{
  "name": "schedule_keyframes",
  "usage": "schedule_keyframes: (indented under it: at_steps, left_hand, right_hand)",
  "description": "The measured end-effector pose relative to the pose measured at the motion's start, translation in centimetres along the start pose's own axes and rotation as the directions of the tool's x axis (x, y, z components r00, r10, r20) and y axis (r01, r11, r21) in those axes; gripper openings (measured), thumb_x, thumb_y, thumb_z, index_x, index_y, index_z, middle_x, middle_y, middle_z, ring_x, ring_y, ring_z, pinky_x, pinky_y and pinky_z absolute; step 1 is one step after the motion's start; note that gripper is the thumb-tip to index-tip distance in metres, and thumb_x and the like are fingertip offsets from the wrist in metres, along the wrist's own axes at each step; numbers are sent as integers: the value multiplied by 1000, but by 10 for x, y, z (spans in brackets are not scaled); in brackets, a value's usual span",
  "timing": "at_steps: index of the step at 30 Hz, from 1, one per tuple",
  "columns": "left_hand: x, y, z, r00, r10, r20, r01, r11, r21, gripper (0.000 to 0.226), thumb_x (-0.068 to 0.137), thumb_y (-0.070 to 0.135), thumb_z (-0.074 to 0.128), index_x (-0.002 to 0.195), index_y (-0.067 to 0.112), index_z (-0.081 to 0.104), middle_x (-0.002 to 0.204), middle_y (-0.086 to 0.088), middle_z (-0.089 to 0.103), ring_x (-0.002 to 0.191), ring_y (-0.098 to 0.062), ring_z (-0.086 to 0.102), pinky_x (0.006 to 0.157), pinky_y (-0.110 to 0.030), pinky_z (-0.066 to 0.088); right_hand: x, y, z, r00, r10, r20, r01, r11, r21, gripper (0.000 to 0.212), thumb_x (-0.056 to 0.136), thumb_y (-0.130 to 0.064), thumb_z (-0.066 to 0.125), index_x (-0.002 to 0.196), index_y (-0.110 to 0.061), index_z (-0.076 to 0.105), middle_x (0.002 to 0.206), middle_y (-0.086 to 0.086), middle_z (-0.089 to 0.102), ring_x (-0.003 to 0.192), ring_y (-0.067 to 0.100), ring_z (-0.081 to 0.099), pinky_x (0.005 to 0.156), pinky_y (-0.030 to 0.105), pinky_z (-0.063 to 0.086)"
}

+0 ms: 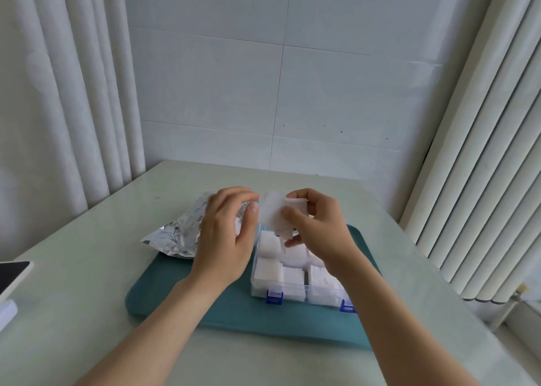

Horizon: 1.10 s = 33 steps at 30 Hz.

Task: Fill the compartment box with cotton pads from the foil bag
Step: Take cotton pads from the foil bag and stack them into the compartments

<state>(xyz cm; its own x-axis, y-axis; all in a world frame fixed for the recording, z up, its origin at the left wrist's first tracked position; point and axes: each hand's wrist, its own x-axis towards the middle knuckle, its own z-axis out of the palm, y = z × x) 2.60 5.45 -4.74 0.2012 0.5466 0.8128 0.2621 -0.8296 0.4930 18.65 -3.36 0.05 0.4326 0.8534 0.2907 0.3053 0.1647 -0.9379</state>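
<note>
On the near part of the pale table (87, 312), a teal tray (181, 306) carries the clear compartment box (254, 280), blue latches facing you, its visible cells packed with white pads. Above the box's far end, your right hand (316, 233) pinches a small stack of cotton pads (272, 212) between thumb and curled fingers. Your left hand (225, 233) curls just beside that stack, over the foil bag (175, 233); whether it grips anything you cannot tell. The bag lies across the tray's far left corner.
</note>
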Motion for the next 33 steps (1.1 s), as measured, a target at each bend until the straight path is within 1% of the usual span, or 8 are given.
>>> schedule_keyframes:
  at_steps: [3, 5, 7, 9, 17, 20, 27, 33]
  left_hand:
    - [-3, 21, 5, 955, -252, 154, 288, 911, -295, 37, 106, 45, 57, 130, 19, 68, 119, 13, 70, 110, 2, 66, 90, -11, 49]
    - [-5, 24, 10, 909, -327, 258, 409, 819, -404, 30, 102, 39, 61, 122, 18, 71, 106, 11, 75, 102, 0, 71, 89, -17, 55]
    - [-6, 24, 11, 878, -355, 319, 471, 757, -454, 17, 107, 25, 62, 103, 14, 74, 91, 0, 77, 93, -16, 76, 84, -33, 63]
    - [-7, 23, 11, 842, -423, 335, 539, 672, -508, 19, 107, 17, 61, 97, 9, 75, 90, -9, 77, 90, -26, 78, 77, -35, 66]
    - [-7, 23, 10, 724, -559, 404, 668, 423, -613, 18, 106, 19, 64, 105, 9, 79, 107, -25, 74, 104, -38, 76, 83, -39, 65]
    - [-7, 27, 8, 702, -527, 479, 692, 345, -635, 18, 102, 20, 68, 113, 10, 78, 110, -16, 79, 105, -33, 77, 87, -39, 64]
    - [-7, 25, 5, 724, -534, 437, 664, 366, -652, 18, 101, 13, 68, 114, 0, 72, 107, -17, 80, 102, -32, 78, 84, -37, 65]
    - [-10, 30, 6, 736, -579, 351, 644, 438, -628, 16, 103, 15, 68, 113, 5, 74, 105, -10, 81, 99, -26, 79, 82, -37, 65]
  right_hand:
    - [-10, 1, -7, 998, -9, 58, 6, 998, 56, 10, 99, -8, 68, 109, -9, 68, 97, 17, 74, 74, 33, 78, 57, 40, 62]
    - [-15, 6, -7, 999, -7, 54, 2, 995, 95, 14, 98, -10, 72, 111, -11, 68, 98, 16, 76, 75, 33, 78, 58, 39, 62]
    - [-20, 10, -8, 999, 10, 52, -17, 990, 143, 19, 97, -11, 75, 114, -13, 68, 100, 16, 77, 80, 33, 77, 60, 40, 63]
    - [-24, 11, -9, 995, 26, 92, -45, 976, 211, 24, 96, -12, 75, 119, -13, 69, 102, 15, 78, 88, 34, 76, 65, 41, 63]
    - [-30, 15, -11, 996, 55, 66, -71, 961, 267, 29, 97, -13, 75, 125, -13, 68, 98, 13, 80, 88, 26, 77, 71, 36, 62]
    - [-32, 15, -11, 999, 37, 19, -40, 972, 232, 30, 94, -10, 78, 122, -13, 68, 90, 13, 80, 82, 28, 77, 66, 35, 61]
    - [-34, 12, -14, 994, -14, 109, -13, 972, 236, 46, 87, -1, 83, 128, -14, 67, 91, 14, 79, 81, 28, 74, 84, 37, 63]
    - [-33, 13, -12, 990, 109, -84, -95, 983, 159, 26, 91, -4, 77, 113, -17, 73, 84, 7, 80, 73, 15, 71, 71, 27, 55]
